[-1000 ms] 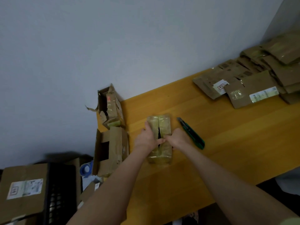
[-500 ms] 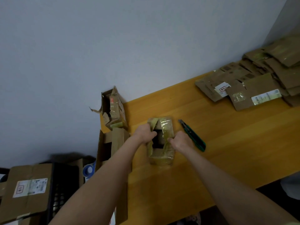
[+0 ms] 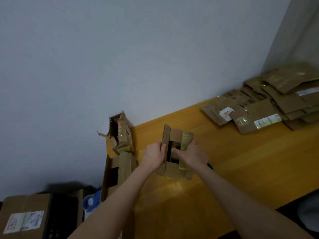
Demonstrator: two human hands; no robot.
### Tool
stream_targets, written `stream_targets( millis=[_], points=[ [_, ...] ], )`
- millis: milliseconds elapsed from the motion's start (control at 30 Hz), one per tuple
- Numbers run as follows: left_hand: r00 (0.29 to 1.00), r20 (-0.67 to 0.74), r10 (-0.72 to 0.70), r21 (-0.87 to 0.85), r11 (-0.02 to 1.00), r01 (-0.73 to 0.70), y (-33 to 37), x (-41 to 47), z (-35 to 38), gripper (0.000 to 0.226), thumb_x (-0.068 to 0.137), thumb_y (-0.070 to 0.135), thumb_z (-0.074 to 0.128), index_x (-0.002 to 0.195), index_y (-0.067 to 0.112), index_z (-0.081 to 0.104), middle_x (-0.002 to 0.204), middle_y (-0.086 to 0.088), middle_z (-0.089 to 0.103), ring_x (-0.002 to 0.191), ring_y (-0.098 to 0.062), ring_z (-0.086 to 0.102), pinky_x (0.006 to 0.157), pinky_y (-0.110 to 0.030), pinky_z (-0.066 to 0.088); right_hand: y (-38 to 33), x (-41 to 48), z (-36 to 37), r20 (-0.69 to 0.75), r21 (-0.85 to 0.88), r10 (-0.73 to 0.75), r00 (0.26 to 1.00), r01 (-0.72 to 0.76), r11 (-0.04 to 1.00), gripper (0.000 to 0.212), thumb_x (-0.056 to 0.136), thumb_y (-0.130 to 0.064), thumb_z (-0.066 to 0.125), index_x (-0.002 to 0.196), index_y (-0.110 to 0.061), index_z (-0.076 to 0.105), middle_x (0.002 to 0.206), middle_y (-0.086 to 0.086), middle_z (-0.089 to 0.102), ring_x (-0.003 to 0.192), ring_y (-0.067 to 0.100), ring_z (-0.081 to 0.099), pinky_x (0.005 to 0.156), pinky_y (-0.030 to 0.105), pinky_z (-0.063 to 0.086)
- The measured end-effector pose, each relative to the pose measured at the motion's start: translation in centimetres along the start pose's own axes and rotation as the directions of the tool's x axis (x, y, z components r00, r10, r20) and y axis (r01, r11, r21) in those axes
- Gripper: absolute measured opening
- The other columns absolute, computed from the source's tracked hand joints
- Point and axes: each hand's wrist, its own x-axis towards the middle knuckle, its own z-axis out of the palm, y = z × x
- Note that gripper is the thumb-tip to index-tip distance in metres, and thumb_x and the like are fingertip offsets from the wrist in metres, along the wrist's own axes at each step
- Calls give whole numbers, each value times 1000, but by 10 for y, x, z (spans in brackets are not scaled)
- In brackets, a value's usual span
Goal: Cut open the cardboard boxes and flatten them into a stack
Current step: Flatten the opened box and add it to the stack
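Box (image 3: 177, 135) at worktop (image 3: 241, 169) centre: top slit, flaps open, not yet flat. Left hand (image 3: 154, 156) grips raised left flap; right hand (image 3: 191, 156) curls over right flap. Flat stack (image 3: 269, 107) at 2 o'clock, done. Two opened boxes (image 3: 120, 137) at 9 o'clock, unflattened; these remain.

White label (image 3: 226, 113), flattened boxes (image 3: 284, 102): red mark, unreadable.
Strip label (image 3: 267, 120), same stack: print too blurred to read.
Shipping label (image 3: 24, 221), lower-left carton (image 3: 25, 202): illegible.
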Motion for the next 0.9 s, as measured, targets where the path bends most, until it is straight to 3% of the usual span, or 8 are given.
stream_targets(
  millis=[133,267,400,500,600,667,767,900],
  points=[
    [988,-108,110,17,994,-109,20,0,-20,26,103,26,39,87,14,55,78,-2,60,74,-20,60,65,-32,49,-19,3,-29,-22,67,-59,998,60,996,79,90,-39,60,147,-3,18,129,13,52,109,30,57,85,42,52],
    [980,-176,87,-53,994,-98,23,6,-50,25,103,25,39,86,16,54,76,2,57,75,-18,58,65,-29,44,-32,4,-63,-32,224,-154,988,157,962,31,99,-23,41,119,0,50,110,13,58,100,30,57,83,37,49],
    [985,-172,-25,-346,937,-37,18,9,-78,24,103,23,40,95,11,59,86,-3,63,82,-19,61,74,-33,51,-35,-3,-95,29,615,-120,992,76,785,30,100,-28,48,119,-6,56,116,6,59,112,32,55,97,43,46],
    [995,-88,-37,-568,823,-20,17,5,-88,28,103,26,42,83,12,56,68,2,58,63,-14,55,57,-24,46,-32,-9,-102,33,720,-105,994,49,693,38,97,-27,54,128,-5,55,124,15,60,111,31,57,98,50,47],
    [999,-45,24,-557,829,-45,21,1,-88,31,102,26,42,76,14,52,58,6,53,52,-9,49,50,-20,41,-30,-10,-106,-214,451,-82,973,173,876,66,90,-23,65,145,-6,32,141,17,46,127,33,47,104,46,42],
    [992,-81,98,-427,896,-123,29,3,-87,31,102,25,43,77,13,54,65,2,57,58,-13,52,56,-25,44,-32,-13,-111,-343,35,-188,920,213,976,98,85,-29,71,153,-11,4,156,14,23,142,31,27,112,42,30],
    [949,-100,298,-137,941,-309,50,7,-88,29,102,26,42,80,15,58,74,2,60,72,-17,56,68,-31,43,-33,-11,-116,-310,-520,-436,845,233,822,111,79,-57,65,152,-14,-6,160,10,8,147,31,7,117,47,10],
    [903,-80,423,63,906,-418,63,16,-94,31,102,29,42,71,29,46,66,11,51,70,-15,52,64,-30,37,-32,-6,-118,-313,-480,-447,838,266,836,79,91,-63,39,150,-14,19,140,6,48,128,25,46,106,44,35]
  ],
)
